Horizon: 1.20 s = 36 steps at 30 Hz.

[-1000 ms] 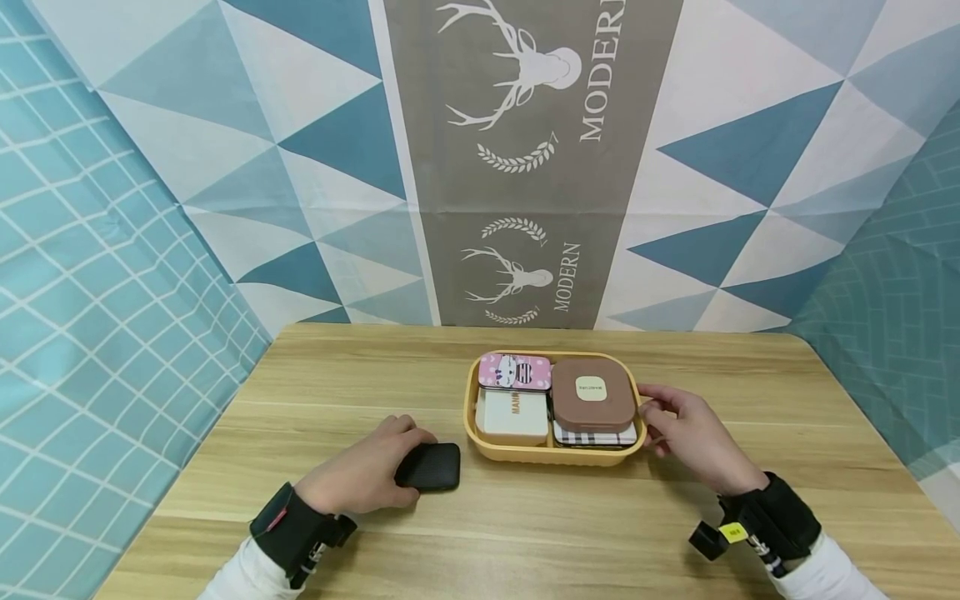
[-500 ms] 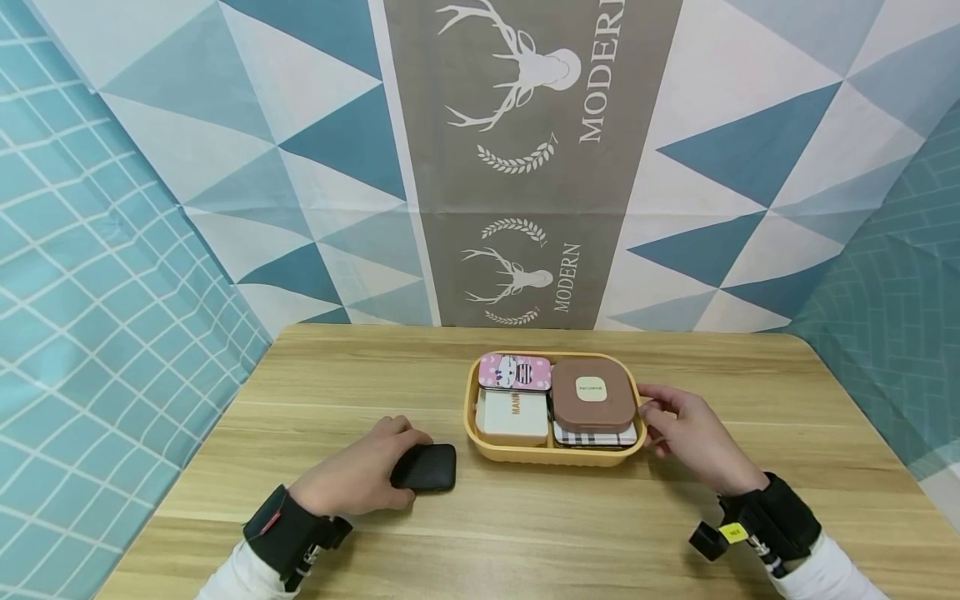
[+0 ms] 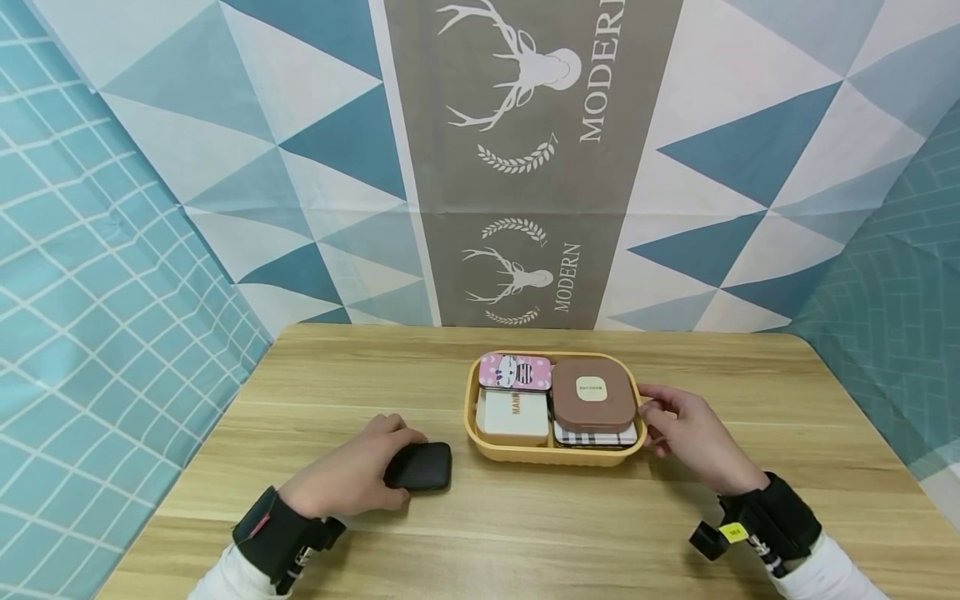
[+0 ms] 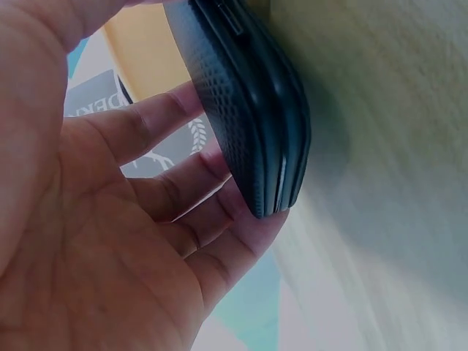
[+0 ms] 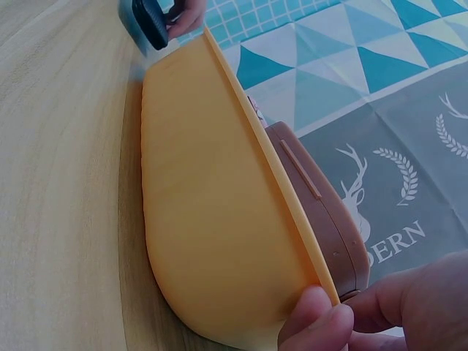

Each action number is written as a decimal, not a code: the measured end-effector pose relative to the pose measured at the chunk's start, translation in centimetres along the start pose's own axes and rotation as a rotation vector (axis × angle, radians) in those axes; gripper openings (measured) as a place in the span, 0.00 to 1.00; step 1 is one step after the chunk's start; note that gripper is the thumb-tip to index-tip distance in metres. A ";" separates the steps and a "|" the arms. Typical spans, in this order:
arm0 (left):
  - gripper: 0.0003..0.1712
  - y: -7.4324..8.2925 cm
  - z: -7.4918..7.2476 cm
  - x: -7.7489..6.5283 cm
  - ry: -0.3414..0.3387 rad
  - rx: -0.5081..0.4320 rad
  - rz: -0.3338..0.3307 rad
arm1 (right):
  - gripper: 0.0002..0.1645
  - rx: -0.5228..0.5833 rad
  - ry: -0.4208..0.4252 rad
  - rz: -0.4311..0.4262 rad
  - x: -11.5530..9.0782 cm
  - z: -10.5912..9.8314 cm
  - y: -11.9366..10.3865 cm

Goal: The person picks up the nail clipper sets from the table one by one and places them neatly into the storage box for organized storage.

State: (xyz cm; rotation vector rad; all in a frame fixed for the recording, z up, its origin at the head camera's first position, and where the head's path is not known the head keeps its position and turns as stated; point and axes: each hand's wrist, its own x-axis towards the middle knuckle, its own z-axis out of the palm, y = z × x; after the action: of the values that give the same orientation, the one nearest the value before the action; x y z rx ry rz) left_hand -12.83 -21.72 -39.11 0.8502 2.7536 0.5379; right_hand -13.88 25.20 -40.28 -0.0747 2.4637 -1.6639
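My left hand (image 3: pixel 351 473) holds a small flat black case (image 3: pixel 422 467) with rounded corners, left of the basket. The left wrist view shows the case's textured face (image 4: pixel 219 95) and the seam along its edge, with fingertips on its far side, close above the table. At the right end of the yellow plastic basket (image 3: pixel 517 455), my right hand (image 3: pixel 693 440) grips the rim. Thumb and fingers pinch that rim in the right wrist view, where the basket's long outer wall (image 5: pixel 208 183) fills the middle.
In the basket lie a brown square box (image 3: pixel 592 412) over a checked tin (image 3: pixel 596 437), and a pink cartoon tin (image 3: pixel 536 375) beside a white box (image 3: pixel 517 425). Beneath everything is a wooden table (image 3: pixel 525 533). Patterned sheets (image 3: pixel 330 167) hang behind and at the sides.
My left hand has slid slightly left with the black case, widening the gap to the basket. My right hand and the basket have stayed put.
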 end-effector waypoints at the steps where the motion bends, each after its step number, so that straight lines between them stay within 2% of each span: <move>1: 0.37 0.0 -0.1 0.0 0.003 0.000 -0.002 | 0.31 0.000 0.000 0.000 0.0 0.0 0.0; 16: 0.37 0.4 -1.5 -0.7 0.023 0.028 -0.016 | 0.31 0.002 -0.001 0.000 0.0 0.0 0.0; 27: 0.37 0.7 -2.2 -1.0 0.058 0.054 0.021 | 0.31 0.008 0.006 -0.001 0.0 0.1 0.0; 36: 0.36 1.1 -2.8 -1.0 0.075 0.063 0.025 | 0.30 0.009 0.005 -0.003 -0.1 0.1 0.0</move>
State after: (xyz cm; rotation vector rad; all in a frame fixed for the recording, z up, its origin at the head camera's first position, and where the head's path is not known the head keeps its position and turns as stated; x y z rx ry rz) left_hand -12.31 -22.25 -36.04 0.8973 2.8451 0.4994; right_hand -13.80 25.13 -40.25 -0.0726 2.4609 -1.6779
